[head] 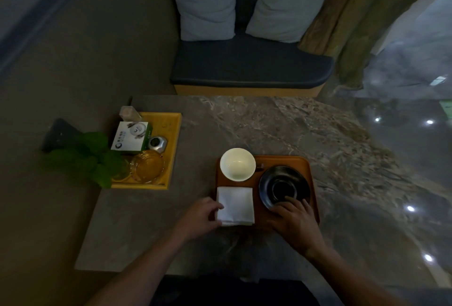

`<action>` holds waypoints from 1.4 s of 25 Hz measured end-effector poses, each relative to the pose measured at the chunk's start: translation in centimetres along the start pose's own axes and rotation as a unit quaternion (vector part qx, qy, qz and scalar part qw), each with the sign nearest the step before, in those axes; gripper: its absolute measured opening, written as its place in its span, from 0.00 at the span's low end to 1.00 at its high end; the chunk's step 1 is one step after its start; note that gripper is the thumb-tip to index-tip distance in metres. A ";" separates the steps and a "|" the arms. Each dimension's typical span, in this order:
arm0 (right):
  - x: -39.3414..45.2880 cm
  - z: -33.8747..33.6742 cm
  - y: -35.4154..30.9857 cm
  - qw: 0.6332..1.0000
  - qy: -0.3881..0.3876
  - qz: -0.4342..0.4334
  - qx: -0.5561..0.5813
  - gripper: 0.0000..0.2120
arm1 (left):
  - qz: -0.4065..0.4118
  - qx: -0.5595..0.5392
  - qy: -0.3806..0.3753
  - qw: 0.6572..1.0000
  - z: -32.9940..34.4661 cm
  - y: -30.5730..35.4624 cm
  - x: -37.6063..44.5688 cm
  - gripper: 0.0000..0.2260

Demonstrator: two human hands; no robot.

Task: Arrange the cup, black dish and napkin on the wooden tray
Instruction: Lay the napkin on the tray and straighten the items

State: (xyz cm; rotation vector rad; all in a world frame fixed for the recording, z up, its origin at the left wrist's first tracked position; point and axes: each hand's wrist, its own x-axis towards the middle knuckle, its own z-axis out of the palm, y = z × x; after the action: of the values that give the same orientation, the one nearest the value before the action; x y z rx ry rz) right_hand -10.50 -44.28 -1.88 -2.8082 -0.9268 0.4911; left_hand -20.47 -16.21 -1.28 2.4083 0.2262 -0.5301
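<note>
Low in the centre of the frame your wooden tray point(286, 160) already carries all three pieces, so what remains looks like fine adjustment. Your left hand point(199, 217) sits just left of the napkin point(236, 205), fingers loosely curled with the tips touching its left edge; whether they pinch the fold or only rest against it, you cannot tell from here. The napkin is a white folded square, slightly creased, squared to the tray in its lower-left part, its near edge reaching to or just past the tray's front rim. Your right hand point(294, 217) lies at the lower-right of the tray, fingers spread over the near rim of the black dish point(283, 187), seemingly gripping that rim. The dish lies directly above that hand in the frame, so any nudge runs away from you; it is a glossy, shallow round saucer with a sunken centre well, filling the right half of the tray. The cup point(237, 164), white and empty, stands upright at the tray's upper-left, untouched and nearer your left hand, just above the napkin.
</note>
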 end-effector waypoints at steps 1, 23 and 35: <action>0.1 0.1 -0.7 1.000 0.004 -0.009 -0.008 0.21 | 0.010 0.016 -0.005 1.000 -0.5 -0.6 0.0 0.21; 4.7 1.4 -4.7 0.987 -0.117 -0.062 -0.093 0.44 | 0.062 0.255 -0.050 0.964 -0.1 -1.6 3.2 0.36; 5.7 1.2 -4.5 0.985 -0.117 -0.086 -0.093 0.39 | 0.051 0.251 -0.060 0.965 0.1 -1.4 3.6 0.34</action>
State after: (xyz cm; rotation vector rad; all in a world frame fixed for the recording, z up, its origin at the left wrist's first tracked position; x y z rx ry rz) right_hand -9.15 -37.21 -3.43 -2.8377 -1.3126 0.7568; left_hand -17.66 -15.10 -3.69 2.8411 -0.1005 -0.7537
